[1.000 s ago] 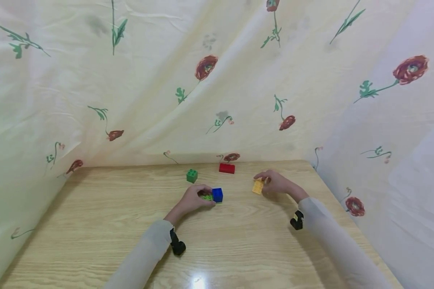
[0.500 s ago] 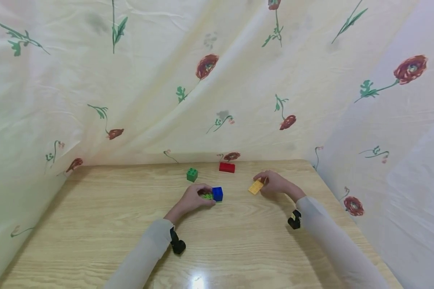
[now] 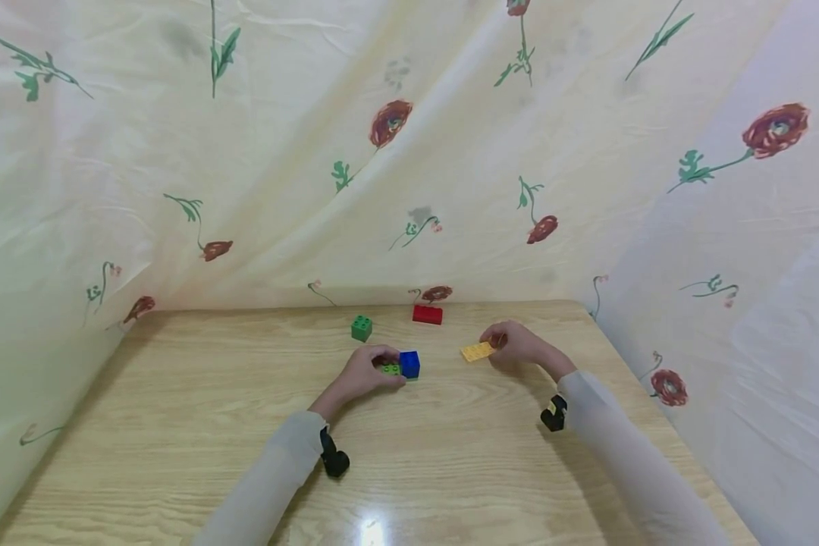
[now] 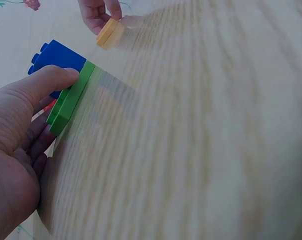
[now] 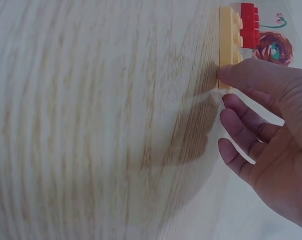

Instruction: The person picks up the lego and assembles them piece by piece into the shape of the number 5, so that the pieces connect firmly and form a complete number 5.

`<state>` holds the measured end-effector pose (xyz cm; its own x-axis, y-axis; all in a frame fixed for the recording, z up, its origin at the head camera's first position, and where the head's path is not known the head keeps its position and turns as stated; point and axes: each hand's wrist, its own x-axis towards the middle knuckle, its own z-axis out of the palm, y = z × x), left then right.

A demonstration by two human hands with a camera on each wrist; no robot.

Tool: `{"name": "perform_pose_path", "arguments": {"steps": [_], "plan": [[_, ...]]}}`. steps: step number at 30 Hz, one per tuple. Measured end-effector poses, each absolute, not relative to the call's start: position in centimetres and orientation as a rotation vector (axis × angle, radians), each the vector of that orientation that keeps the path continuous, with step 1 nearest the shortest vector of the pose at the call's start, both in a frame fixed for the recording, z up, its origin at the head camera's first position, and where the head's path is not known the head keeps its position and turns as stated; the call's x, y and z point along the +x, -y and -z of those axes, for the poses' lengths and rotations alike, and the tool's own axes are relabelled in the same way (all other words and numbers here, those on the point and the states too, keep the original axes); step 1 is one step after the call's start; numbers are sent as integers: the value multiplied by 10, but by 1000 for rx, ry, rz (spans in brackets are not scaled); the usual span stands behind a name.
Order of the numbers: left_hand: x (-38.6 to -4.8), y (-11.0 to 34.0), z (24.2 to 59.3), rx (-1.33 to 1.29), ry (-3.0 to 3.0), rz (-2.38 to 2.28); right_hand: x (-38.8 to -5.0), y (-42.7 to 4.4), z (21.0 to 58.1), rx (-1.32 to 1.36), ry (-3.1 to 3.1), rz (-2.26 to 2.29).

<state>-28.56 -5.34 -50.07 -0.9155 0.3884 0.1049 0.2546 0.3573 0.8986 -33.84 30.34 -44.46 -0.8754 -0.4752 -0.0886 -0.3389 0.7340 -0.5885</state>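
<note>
My left hand (image 3: 367,370) holds a light green building brick (image 4: 73,97) between thumb and fingers. A blue brick (image 3: 409,364) is stacked on the right end of that flat green one, and the thumb reaches across to it in the left wrist view. To the right, my right hand (image 3: 516,343) pinches a yellow flat building brick (image 3: 477,351) by its right end. In the right wrist view the thumb lies on the yellow brick's near end, while the other fingers curve loosely below. The fingertips behind the yellow brick are hidden.
A dark green brick (image 3: 362,327) stands behind my left hand. Near the back edge of the wooden table (image 3: 211,402) lies a red brick (image 3: 428,314). Flowered cloth (image 3: 280,152) hangs behind the table and along its sides.
The yellow brick has turned in my right hand, from pointing toward me to lying nearly crosswise with its free end to the left. My left hand and its bricks stay in place.
</note>
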Motion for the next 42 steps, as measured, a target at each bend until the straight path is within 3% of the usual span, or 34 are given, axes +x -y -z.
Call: {"name": "perform_pose_path", "arguments": {"steps": [25, 42], "plan": [[-285, 53, 499, 585, -2480, -1616, -325, -269, 430, -688, -2700, 1009], [-282, 53, 497, 557, -2432, -1650, -308, -216, 416, -925, -2668, 1084]]}}
